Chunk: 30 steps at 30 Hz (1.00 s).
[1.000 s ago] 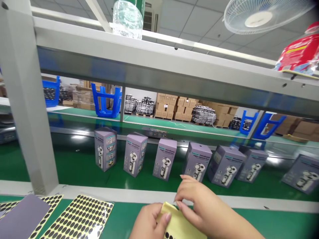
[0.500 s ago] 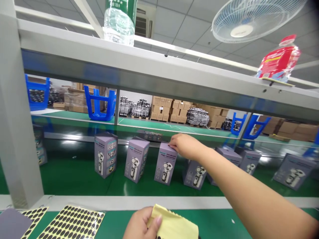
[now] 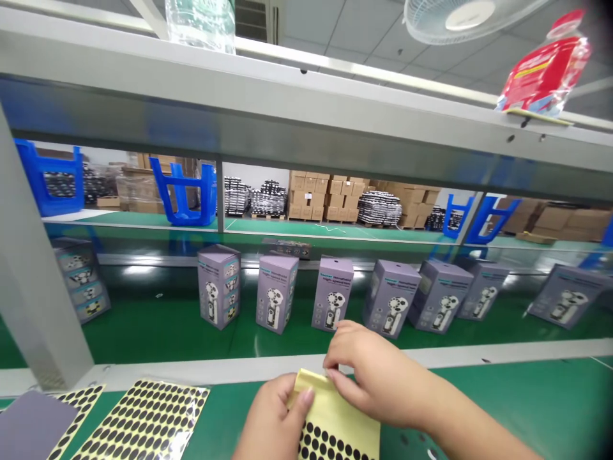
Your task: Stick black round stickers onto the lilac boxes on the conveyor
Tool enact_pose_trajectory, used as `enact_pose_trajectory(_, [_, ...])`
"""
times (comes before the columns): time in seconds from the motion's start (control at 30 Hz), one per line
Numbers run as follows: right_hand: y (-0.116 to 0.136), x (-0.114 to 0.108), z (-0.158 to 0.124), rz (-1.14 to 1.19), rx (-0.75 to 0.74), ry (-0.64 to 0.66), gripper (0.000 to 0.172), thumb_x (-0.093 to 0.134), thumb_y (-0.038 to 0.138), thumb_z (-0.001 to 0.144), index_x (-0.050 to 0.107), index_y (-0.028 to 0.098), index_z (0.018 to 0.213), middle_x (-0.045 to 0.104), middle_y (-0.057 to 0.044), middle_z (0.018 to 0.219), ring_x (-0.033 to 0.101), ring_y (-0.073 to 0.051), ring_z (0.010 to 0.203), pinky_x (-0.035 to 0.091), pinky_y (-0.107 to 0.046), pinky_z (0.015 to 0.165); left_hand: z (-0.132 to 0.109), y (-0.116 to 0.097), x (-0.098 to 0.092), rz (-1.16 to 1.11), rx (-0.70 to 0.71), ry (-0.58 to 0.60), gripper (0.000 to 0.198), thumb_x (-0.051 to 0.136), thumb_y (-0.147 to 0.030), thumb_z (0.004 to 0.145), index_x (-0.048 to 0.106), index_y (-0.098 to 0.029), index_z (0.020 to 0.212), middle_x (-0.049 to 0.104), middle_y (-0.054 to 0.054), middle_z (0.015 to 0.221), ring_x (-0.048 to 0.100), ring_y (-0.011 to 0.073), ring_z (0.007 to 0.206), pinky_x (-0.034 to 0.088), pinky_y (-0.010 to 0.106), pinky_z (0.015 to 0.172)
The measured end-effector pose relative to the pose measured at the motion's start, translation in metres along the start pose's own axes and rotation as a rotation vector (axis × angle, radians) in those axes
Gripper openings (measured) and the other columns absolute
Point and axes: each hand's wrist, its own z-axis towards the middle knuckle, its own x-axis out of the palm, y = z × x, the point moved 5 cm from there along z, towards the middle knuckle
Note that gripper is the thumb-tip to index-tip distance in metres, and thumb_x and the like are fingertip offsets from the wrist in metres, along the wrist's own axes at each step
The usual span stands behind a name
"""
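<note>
My left hand (image 3: 275, 418) pinches a yellow sheet of round black stickers (image 3: 354, 409) between thumb and fingers, its upper part bent over and bare of dots. At the sheet's top edge, my right hand (image 3: 366, 370) has thumb and forefinger pressed together; whatever is between them is too small to make out. Just beyond stands a purple handheld fan box (image 3: 334, 291) with a small dark dot on its top. Similar boxes, such as one on its left (image 3: 276, 294) and one on its right (image 3: 393, 297), form a row on the green belt (image 3: 182, 338).
More sticker sheets (image 3: 148, 415) lie at the lower left beside a plain purple-grey piece (image 3: 29, 425). A metal shelf beam (image 3: 268, 96) crosses above, carrying a bottle (image 3: 201, 22) and a red package (image 3: 546, 70). A metal post (image 3: 52, 306) rises on the left.
My right hand has come down from the top of a fan box to the sticker sheet's edge. The boxes have shifted right in view, and the camera has tilted down slightly.
</note>
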Motion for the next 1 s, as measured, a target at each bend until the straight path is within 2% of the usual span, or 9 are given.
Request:
enact_pose_trajectory(0.13, [-0.010, -0.034, 0.031, -0.076, -0.018, -0.071, 0.018, 0.053, 0.017, 0.087, 0.071, 0.020, 0.081, 0.069, -0.002, 0.076, 0.056, -0.017, 0.077, 0.040, -0.029, 0.073, 0.003, 0.004, 0.001, -0.007, 0.004, 0.014, 0.046, 0.054, -0.051, 0.090, 0.071, -0.011, 0.103, 0.072, 0.012, 0.093, 0.065, 0.0254, 0.086, 0.048, 0.031, 0.077])
enact_pose_trajectory(0.3, [-0.030, -0.071, 0.113, -0.436, 0.017, -0.190, 0.025, 0.047, 0.021, 0.091, 0.072, 0.019, 0.089, 0.070, -0.007, 0.088, 0.059, -0.020, 0.081, 0.039, -0.030, 0.070, 0.004, 0.012, -0.002, -0.030, -0.030, -0.010, 0.046, 0.055, -0.051, 0.089, 0.071, -0.010, 0.104, 0.072, 0.013, 0.098, 0.066, 0.0269, 0.091, 0.048, 0.032, 0.081])
enact_pose_trajectory(0.47, [-0.047, -0.072, 0.163, -0.500, -0.003, -0.051, 0.018, 0.057, 0.016, 0.081, 0.069, 0.017, 0.068, 0.069, -0.008, 0.076, 0.059, -0.021, 0.073, 0.036, -0.030, 0.063, 0.003, 0.010, -0.002, -0.064, -0.057, -0.008, 0.046, 0.057, -0.051, 0.088, 0.071, -0.010, 0.104, 0.072, 0.014, 0.099, 0.066, 0.0276, 0.092, 0.049, 0.033, 0.082])
enact_pose_trajectory(0.57, [-0.043, -0.070, 0.141, -0.504, -0.031, 0.010, 0.019, 0.056, 0.015, 0.082, 0.069, 0.018, 0.069, 0.070, -0.007, 0.078, 0.060, -0.021, 0.075, 0.039, -0.029, 0.065, 0.003, 0.004, -0.001, -0.129, -0.048, -0.005, 0.046, 0.057, -0.051, 0.088, 0.070, -0.010, 0.105, 0.072, 0.015, 0.100, 0.066, 0.0277, 0.093, 0.049, 0.034, 0.083])
enact_pose_trajectory(0.67, [-0.033, -0.060, 0.085, -0.443, -0.001, -0.069, 0.026, 0.045, 0.020, 0.094, 0.070, 0.021, 0.096, 0.069, -0.007, 0.099, 0.059, -0.021, 0.092, 0.042, -0.031, 0.080, 0.003, 0.000, 0.001, -0.200, -0.039, -0.022, 0.046, 0.057, -0.051, 0.088, 0.070, -0.010, 0.107, 0.072, 0.014, 0.100, 0.066, 0.0275, 0.092, 0.050, 0.034, 0.083])
enact_pose_trajectory(0.73, [-0.032, -0.047, 0.043, -0.189, 0.091, -0.144, 0.025, 0.045, 0.029, 0.097, 0.067, 0.025, 0.107, 0.067, -0.004, 0.106, 0.058, -0.019, 0.096, 0.044, -0.031, 0.085, 0.004, 0.001, 0.002, -0.202, -0.041, -0.032, 0.046, 0.059, -0.050, 0.087, 0.070, -0.009, 0.106, 0.072, 0.014, 0.098, 0.066, 0.0277, 0.092, 0.049, 0.034, 0.081])
enact_pose_trajectory(0.8, [-0.031, -0.025, 0.011, -0.010, 0.169, -0.096, 0.022, 0.047, 0.032, 0.096, 0.067, 0.026, 0.102, 0.067, -0.002, 0.102, 0.058, -0.018, 0.093, 0.045, -0.031, 0.084, 0.003, 0.002, 0.001, -0.183, -0.048, -0.036, 0.045, 0.060, -0.049, 0.087, 0.070, -0.009, 0.104, 0.072, 0.013, 0.094, 0.066, 0.0266, 0.089, 0.049, 0.032, 0.079])
enact_pose_trajectory(0.9, [-0.019, -0.002, -0.007, 0.086, 0.143, -0.005, 0.016, 0.053, 0.027, 0.091, 0.069, 0.025, 0.089, 0.068, 0.000, 0.087, 0.056, -0.018, 0.088, 0.041, -0.036, 0.093, 0.001, 0.005, -0.004, -0.165, -0.055, -0.043, 0.042, 0.058, -0.047, 0.088, 0.069, -0.010, 0.104, 0.072, 0.011, 0.090, 0.064, 0.0232, 0.083, 0.048, 0.030, 0.075])
enact_pose_trajectory(1.0, [-0.006, 0.004, -0.003, 0.112, 0.081, 0.013, 0.011, 0.058, 0.022, 0.085, 0.069, 0.025, 0.084, 0.067, 0.002, 0.079, 0.055, -0.017, 0.082, 0.032, -0.040, 0.103, 0.000, 0.008, -0.010, -0.135, -0.053, -0.055, 0.041, 0.055, -0.048, 0.090, 0.069, -0.010, 0.101, 0.070, 0.008, 0.086, 0.061, 0.0203, 0.078, 0.046, 0.028, 0.070])
